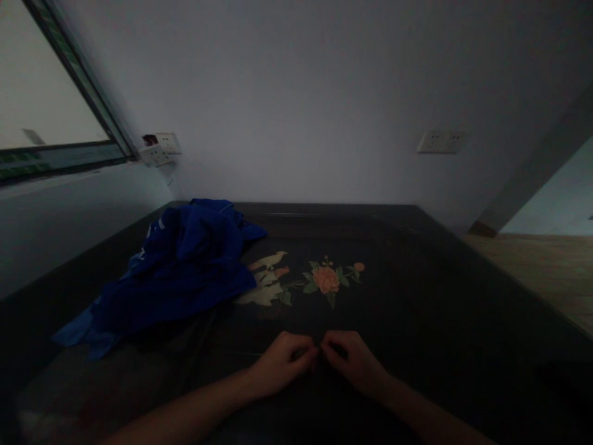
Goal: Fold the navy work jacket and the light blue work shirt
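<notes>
Near the front middle of a dark table (pixel 398 247), my left hand (pixel 286 363) has its fingers curled, thumb and fingertips pressed together. My right hand (pixel 352 360) mirrors it just to the right, also pinched, and the fingertips of both hands nearly meet. Whether anything tiny is between the fingers is too dark to tell. A crumpled blue cloth (pixel 189 266) with small white marks lies on the left of the table, beyond my left hand and apart from it.
A painted flower and bird design (pixel 326 279) decorates the tabletop. Behind stands a pale wall with sockets on the left (pixel 167 143) and right (pixel 441 141). At upper left is a window (pixel 50 80). Wooden floor (pixel 537 259) shows on the right.
</notes>
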Demonstrator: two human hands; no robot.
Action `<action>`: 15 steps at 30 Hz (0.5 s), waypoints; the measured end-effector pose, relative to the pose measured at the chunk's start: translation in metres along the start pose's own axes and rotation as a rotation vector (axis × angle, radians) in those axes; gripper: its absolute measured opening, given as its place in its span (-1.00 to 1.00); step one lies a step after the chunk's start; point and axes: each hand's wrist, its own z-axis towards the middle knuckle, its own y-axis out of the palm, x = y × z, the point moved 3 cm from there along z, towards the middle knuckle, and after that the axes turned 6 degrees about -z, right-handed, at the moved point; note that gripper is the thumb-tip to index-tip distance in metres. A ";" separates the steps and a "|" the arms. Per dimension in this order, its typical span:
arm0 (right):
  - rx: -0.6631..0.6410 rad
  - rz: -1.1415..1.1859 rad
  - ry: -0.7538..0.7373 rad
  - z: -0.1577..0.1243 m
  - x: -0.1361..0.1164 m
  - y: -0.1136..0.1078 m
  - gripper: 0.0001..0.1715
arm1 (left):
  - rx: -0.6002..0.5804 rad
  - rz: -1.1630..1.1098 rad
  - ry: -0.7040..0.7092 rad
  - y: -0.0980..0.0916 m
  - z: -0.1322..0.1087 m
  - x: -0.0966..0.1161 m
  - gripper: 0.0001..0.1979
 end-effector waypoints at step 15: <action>-0.005 -0.023 0.016 -0.001 -0.001 0.000 -0.72 | 0.000 -0.013 -0.003 0.001 0.000 -0.002 -0.64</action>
